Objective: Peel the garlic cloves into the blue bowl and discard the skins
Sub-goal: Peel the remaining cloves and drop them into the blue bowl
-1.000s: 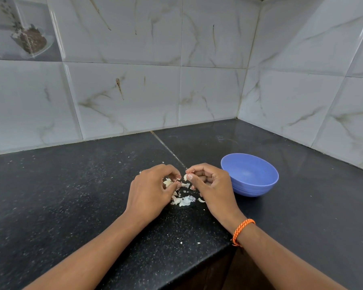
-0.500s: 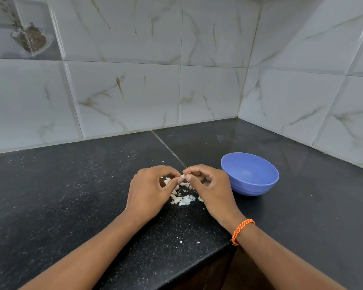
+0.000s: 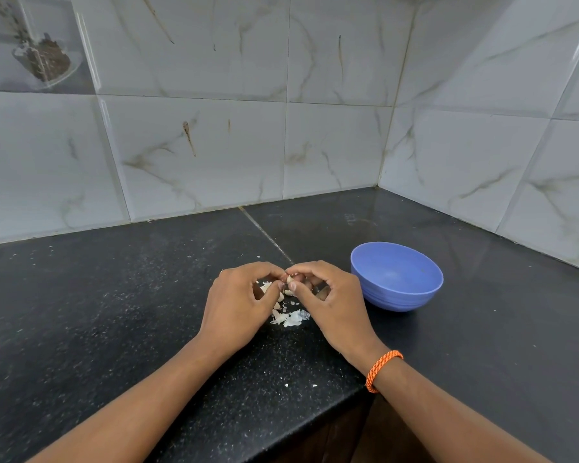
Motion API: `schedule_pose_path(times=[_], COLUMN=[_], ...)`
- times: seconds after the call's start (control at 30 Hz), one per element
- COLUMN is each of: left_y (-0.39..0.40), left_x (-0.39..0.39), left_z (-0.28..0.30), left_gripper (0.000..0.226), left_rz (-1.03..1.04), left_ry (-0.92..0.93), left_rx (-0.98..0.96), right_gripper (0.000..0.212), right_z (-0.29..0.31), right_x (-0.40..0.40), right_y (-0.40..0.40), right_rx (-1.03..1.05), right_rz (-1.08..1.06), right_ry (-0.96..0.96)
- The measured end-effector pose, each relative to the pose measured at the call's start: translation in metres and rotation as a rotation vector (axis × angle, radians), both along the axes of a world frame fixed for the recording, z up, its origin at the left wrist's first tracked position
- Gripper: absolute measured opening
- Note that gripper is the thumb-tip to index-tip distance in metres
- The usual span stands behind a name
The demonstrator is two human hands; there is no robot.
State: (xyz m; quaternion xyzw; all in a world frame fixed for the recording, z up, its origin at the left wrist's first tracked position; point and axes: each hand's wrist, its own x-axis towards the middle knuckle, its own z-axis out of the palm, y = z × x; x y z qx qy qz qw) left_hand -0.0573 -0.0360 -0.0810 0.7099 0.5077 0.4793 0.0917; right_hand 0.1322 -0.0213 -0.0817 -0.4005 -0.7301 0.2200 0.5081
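Fingers (image 3: 293, 286) of both hands pinch a garlic clove (image 3: 289, 280); no writing visible.

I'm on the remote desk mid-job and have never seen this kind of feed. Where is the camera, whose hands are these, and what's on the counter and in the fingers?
There is no machine here. The picture comes from one wide-angle camera worn on a person's head, looking forward and down, so the bare arms reach in from the bottom edge. The left hand and the right hand, whose wrist wears an orange braided band, meet fingertip to fingertip and pinch a small pale garlic clove between them. Below the hands, white papery garlic skins lie on the black speckled stone counter. To the right stands a round blue plastic bowl; no clove shows inside it. Grey marbled wall tiles close the corner behind.
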Motion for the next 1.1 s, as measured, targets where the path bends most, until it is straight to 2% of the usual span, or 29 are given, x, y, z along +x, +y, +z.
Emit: schedule_pose_path(times=[0.13, 0.3, 0.37, 0.47, 0.57, 0.83, 1.0, 1.1], left_y=[-0.001, -0.001, 0.002, 0.004, 0.005, 0.007, 0.008, 0.008], left_x=[-0.001, -0.002, -0.004, -0.007, -0.006, -0.008, -0.01, -0.01], left_z=[-0.001, 0.003, 0.001, 0.001, 0.005, 0.005, 0.002, 0.003], left_gripper=[0.023, 0.003, 0.006, 0.014, 0.007, 0.009, 0.015, 0.004], left_rz=[0.011, 0.104, 0.076, 0.043, 0.05, 0.066, 0.071, 0.076], left_ry=[0.015, 0.052, 0.012, 0.006, -0.023, -0.068, -0.017, -0.02], left_rx=[0.006, -0.001, -0.005, 0.02, 0.03, -0.005, 0.05, 0.021], right_gripper=[0.027, 0.014, 0.01, 0.008, 0.01, 0.013, 0.009, 0.014], right_z=[-0.001, 0.0, 0.0, 0.0, -0.001, -0.001, -0.001, -0.001], right_x=[0.002, 0.004, 0.005, 0.003, 0.004, 0.004, 0.003, 0.004], right_y=[0.0, 0.002, 0.003, 0.001, 0.001, -0.002, 0.0, 0.001], right_rx=[0.011, -0.02, -0.049, -0.05, -0.044, -0.034, -0.031, 0.01], right_rz=[0.004, -0.057, -0.057, -0.029, -0.037, -0.063, -0.082, -0.118], right_ry=[-0.01, 0.008, 0.006, -0.049, -0.129, -0.261, -0.305, -0.343])
